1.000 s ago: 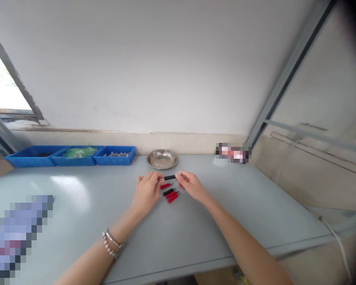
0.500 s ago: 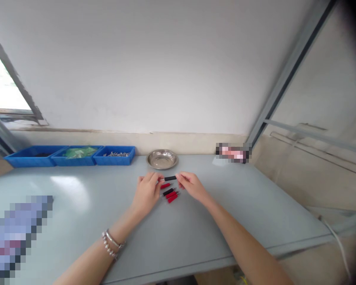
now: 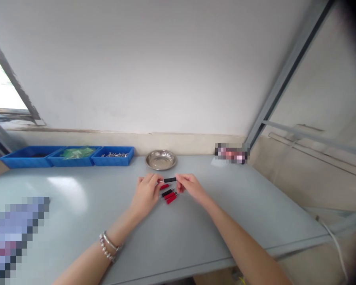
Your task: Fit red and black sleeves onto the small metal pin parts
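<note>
Between my two hands, just above the table, a small black cylindrical handle with a thin metal shaft (image 3: 170, 180) is held level. My left hand (image 3: 147, 194) pinches its left end, where the shaft shows. At its right end, the fingertips of my right hand (image 3: 190, 187) are closed on it. Under and between the hands lie several similar pieces with metal tips: a black handle (image 3: 167, 193), a red handle (image 3: 172, 198) in front, and another red handle (image 3: 165, 187) partly behind my left fingers.
Along the back left stand three joined blue bins: one with dark contents (image 3: 26, 161), one with a green plastic bag (image 3: 77, 152), one with metal shafts (image 3: 116, 154). A round steel dish (image 3: 161, 168) sits near the wall. Blurred-out items lie far right (image 3: 231, 153) and front left (image 3: 16, 235).
The hands keep their pinch on the black handle with almost no movement. My right fingers have shifted slightly at its right end. The whole view has moved a little.
</note>
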Motion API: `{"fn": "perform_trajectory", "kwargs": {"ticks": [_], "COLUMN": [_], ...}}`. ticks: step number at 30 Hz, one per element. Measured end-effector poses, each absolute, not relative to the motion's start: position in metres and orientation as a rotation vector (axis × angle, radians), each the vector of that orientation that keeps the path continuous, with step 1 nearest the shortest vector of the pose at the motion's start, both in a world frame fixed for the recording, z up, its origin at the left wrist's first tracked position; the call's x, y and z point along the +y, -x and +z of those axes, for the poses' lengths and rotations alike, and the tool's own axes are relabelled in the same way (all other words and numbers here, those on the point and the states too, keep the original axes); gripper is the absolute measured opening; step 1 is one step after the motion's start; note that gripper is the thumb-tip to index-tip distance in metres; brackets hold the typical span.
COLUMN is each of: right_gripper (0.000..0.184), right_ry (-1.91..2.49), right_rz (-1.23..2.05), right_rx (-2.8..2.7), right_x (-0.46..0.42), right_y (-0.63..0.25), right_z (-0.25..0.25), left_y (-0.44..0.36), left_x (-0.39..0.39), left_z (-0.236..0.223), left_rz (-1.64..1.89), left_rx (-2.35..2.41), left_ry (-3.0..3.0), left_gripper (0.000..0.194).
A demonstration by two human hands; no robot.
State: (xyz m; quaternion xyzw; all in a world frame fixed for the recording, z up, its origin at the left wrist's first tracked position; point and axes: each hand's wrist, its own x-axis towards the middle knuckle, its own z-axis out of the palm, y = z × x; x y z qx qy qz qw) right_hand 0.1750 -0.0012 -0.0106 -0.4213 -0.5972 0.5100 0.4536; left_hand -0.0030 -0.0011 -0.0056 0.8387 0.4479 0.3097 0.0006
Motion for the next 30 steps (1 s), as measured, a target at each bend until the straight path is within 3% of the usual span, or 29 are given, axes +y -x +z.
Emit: {"fn": "perform_trajectory", "kwargs": {"ticks": [10, 12, 17, 20, 24, 30], "right_gripper": [0.046, 0.046, 0.043, 0.044, 0.051, 0.054], "right_ry": [1.148, 1.243, 1.680, 2.041, 2.367, 2.476], "right_rz": [1.260, 1.068, 0.038, -0.358, -0.569, -0.624], "right_rx": [-1.508, -1.587, -1.525, -1.463, -1.453, -1.580], "right_x": [0.000, 0.007, 0.039, 0.055, 0.073, 0.098], "right_y": [-0.177, -0.198, -0.314, -0.389, -0.449, -0.482], "right_z": [-0.011, -0.009, -0.002, -0.001, -0.010, -0.030], "left_y": [0.003, 0.004, 0.008, 0.007, 0.004, 0.003], "left_x": [-0.003, -0.002, 0.000, -0.002, -0.009, -0.013], "left_z": [-0.001, -0.001, -0.003, -0.001, 0.005, 0.004], "left_rz": [0.976, 0.999, 1.023, 1.012, 1.055, 1.134], "left_rx": [1.418, 1.431, 1.452, 1.403, 1.314, 1.181], "left_ry": [-2.723, -2.702, -2.666, -2.691, -2.760, -2.838], "left_gripper": [0.014, 0.014, 0.015, 0.016, 0.014, 0.012]}}
